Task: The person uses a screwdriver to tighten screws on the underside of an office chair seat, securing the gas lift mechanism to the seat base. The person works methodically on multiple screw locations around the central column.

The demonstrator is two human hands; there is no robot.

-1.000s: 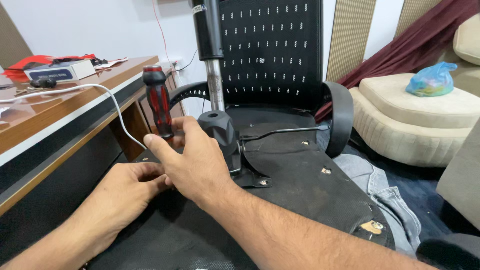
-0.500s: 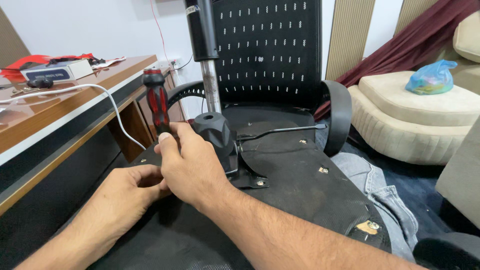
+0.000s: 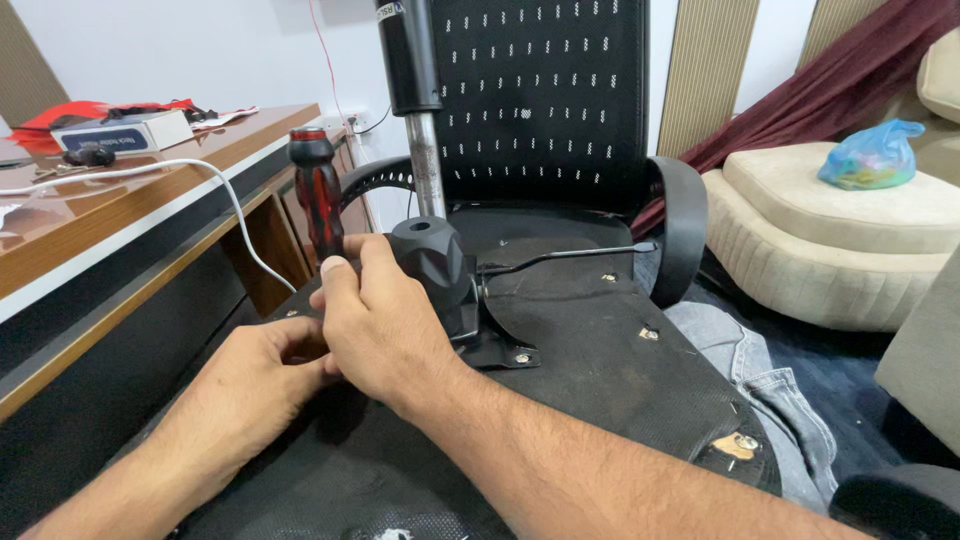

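Screwdriver held upright on the overturned chair base.
The right hand (image 3: 385,320) gripped the red-black screwdriver (image 3: 318,205) to keep it vertical; the left hand (image 3: 250,385) curled at its tip, steadying.

The right hand (image 3: 385,320) and left hand (image 3: 250,385) sit close together on the upside-down chair seat (image 3: 600,370). The red and black screwdriver (image 3: 318,205) stands up between them and the wooden desk (image 3: 150,210), so room on that side is tight. A white cable (image 3: 235,205) hangs down there too. Just behind the fingers, the black knob (image 3: 430,262) and the shiny metal post (image 3: 425,170) block the way. A thin lever (image 3: 565,256) sticks out to the right. The seat is open on the right, near the jeans (image 3: 760,390).
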